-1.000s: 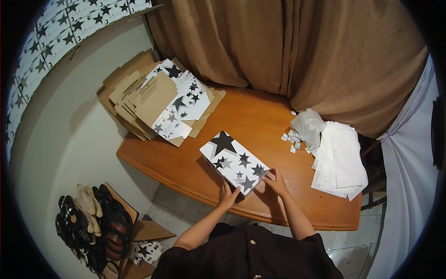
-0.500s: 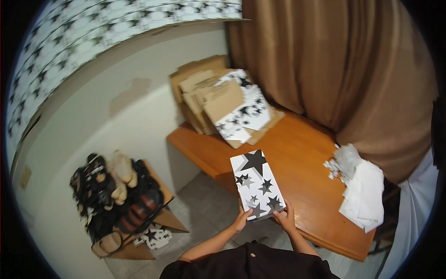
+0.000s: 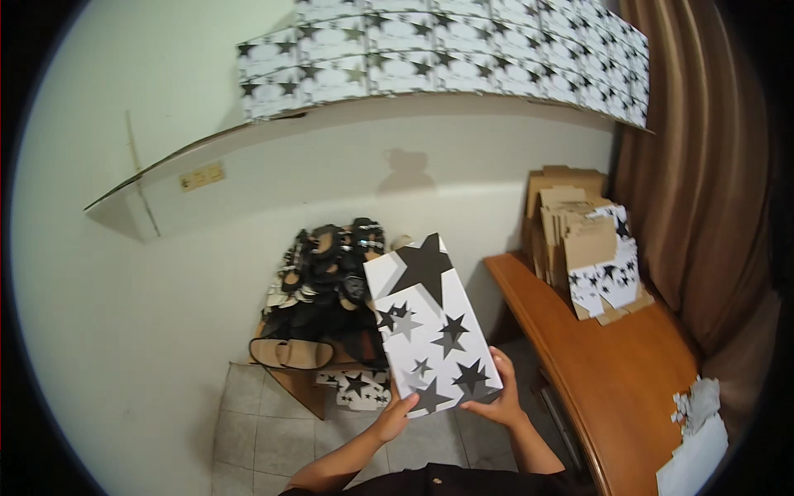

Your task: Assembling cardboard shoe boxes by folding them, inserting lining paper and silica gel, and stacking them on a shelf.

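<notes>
A closed white shoebox [image 3: 434, 322] printed with black and grey stars is raised in front of me, its far end tilted up. My left hand [image 3: 395, 416] grips its near left corner, thumb on top. My right hand [image 3: 500, 397] grips the near right corner the same way. Fingers under the box are partly hidden. Past the box's left side, a pile of sandals and shoes [image 3: 327, 273] sits on a low wooden stand [image 3: 296, 388], partly covered by the box. A beige slipper [image 3: 291, 354] lies at its front.
On the right is a wooden table [image 3: 571, 372] with flattened cardboard boxes [image 3: 591, 248] against the wall and white paper [image 3: 699, 446] near its edge. Star-printed boxes [image 3: 447, 54] fill a wall shelf above. More star-patterned card [image 3: 356, 387] lies under the stand. A brown curtain [image 3: 703, 165] hangs at right.
My view has swung left, so the shoe stand and shelf now sit more centrally and the table farther right. The shoebox, still in both hands, is held closer and higher.
</notes>
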Available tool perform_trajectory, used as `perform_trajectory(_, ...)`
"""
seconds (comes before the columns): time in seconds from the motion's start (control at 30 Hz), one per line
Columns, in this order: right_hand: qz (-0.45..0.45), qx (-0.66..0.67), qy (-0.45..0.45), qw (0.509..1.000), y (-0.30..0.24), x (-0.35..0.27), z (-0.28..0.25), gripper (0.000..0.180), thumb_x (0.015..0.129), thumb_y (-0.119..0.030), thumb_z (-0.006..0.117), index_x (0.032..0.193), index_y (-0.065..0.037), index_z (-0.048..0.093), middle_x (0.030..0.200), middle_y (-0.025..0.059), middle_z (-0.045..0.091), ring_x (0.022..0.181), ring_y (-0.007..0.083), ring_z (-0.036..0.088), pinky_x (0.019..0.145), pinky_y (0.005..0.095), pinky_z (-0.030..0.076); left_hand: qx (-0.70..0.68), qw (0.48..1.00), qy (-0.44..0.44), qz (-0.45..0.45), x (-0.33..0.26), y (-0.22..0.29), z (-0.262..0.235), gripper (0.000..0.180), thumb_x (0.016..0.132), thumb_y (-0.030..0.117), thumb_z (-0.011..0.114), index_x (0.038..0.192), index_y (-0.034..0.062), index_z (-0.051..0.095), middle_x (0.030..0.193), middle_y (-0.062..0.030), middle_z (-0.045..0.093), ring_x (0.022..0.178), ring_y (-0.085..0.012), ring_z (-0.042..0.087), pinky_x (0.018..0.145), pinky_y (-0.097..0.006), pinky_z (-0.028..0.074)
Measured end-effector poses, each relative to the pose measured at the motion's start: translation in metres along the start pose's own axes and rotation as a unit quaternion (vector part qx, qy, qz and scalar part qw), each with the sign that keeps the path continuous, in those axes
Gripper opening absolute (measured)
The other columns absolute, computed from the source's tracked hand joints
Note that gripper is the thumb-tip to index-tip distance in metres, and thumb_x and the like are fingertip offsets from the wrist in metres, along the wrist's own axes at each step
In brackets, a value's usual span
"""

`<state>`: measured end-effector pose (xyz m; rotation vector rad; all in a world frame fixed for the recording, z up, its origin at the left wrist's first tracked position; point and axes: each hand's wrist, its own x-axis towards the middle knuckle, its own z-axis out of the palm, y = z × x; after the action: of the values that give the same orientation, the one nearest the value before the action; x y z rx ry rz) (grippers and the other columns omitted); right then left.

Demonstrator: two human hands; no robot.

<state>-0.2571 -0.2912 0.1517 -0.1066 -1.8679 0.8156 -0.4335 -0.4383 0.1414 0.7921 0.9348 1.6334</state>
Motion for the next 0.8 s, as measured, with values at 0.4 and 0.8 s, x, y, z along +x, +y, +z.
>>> perform_trajectory(0.4, -0.321, 0.172, -0.04, 0.931, -0.038, 0.206, 0.17, 0.088, 0.064, -0.002, 0.077, 0.135, -0.026, 0.031, 0.141, 0.0291, 0.022, 0.13, 0.0453, 0.027, 0.102, 0.0487, 0.03, 0.241, 0.89, 0.166, 0.35, -0.045, 0.23, -0.065, 0.071, 0.087, 0.025, 0.049, 0.141, -0.0016, 0.012, 0.139, -0.0137, 0.03, 0.129, -0.022, 0.029, 0.106, -0.033, 0.022)
perform_trajectory(0.8, -0.426, 0.189, 0.123, 0.876, -0.082, 0.486, 0.232, 0.08, 0.071, -0.003, 0.073, 0.136, -0.005, 0.027, 0.139, 0.02, 0.03, 0.129, 0.0336, 0.033, 0.104, 0.0389, 0.028, 0.32, 0.733, -0.032, 0.599, 0.096, 0.497, -0.094, 0.094, 0.068, 0.02, 0.07, 0.141, 0.0118, 0.011, 0.139, -0.0108, 0.025, 0.129, -0.0262, 0.027, 0.105, -0.04, 0.026)
